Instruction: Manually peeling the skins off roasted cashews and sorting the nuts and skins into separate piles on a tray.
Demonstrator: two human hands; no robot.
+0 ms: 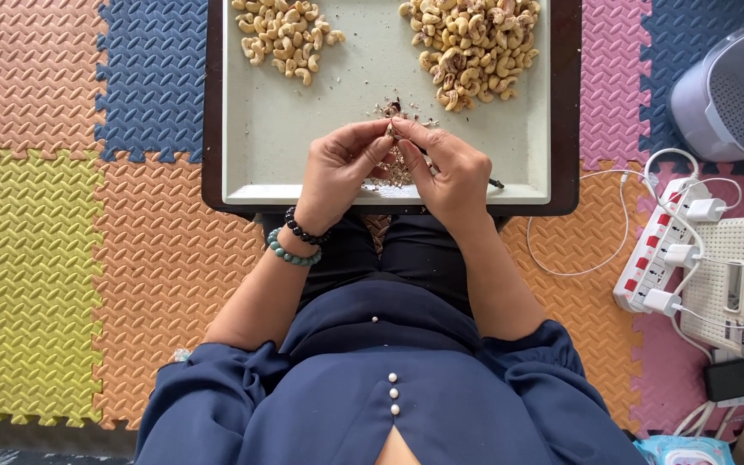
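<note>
Centre frame: left hand (337, 172) & right hand (449, 172) meet over tray (303, 138), fingertips pinching one cashew (392, 130); peeling step, husk bits (398, 168) below. Peeled pile (286, 34) upper left, unpeeled pile (474, 43) upper right; next prob. needs nail under the skin w/o snapping the nut.

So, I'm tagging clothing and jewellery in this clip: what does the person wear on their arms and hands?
The left hand has two bead bracelets at the wrist: a black bead bracelet and, just behind it, a teal bead bracelet. The right hand and its wrist show no jewellery. Both forearms are bare; dark blue sleeves are gathered near the elbows.
</note>
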